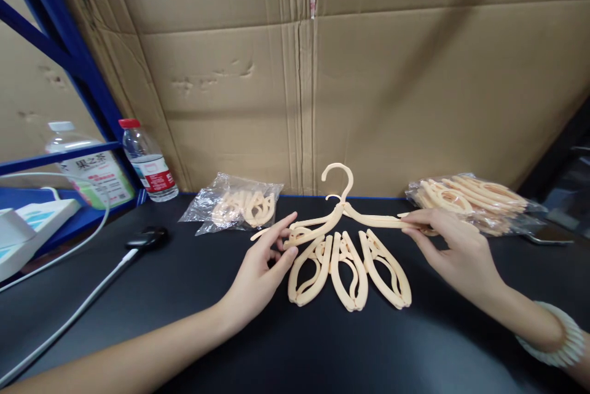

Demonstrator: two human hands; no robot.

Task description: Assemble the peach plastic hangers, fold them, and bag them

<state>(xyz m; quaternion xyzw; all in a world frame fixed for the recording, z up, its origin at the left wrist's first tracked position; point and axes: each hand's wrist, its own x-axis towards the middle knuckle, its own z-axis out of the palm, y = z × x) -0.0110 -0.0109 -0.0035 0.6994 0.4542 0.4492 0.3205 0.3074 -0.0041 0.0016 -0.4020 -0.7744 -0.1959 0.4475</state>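
Cream plastic folding hanger (371,220) has its two arms spread, with its hook pointing away from me. My left hand (260,268) closes on the end of the left arm, between thumb and fingers. At the opposite end, my right hand (454,249) pinches the tip of the right arm. Just in front of this hanger lie three more of the same kind, folded up: a left folded hanger (324,274), a middle folded hanger (362,286) and a right folded hanger (404,283). They rest side by side on the black table (322,351).
A clear bag of hanger pieces (258,208) lies back left; a fuller bag of hangers (479,197) lies back right. Bottle with red cap (157,173), white cable (78,311), black plug (146,238) and power strip (41,228) are left. Cardboard (230,93) walls the back.
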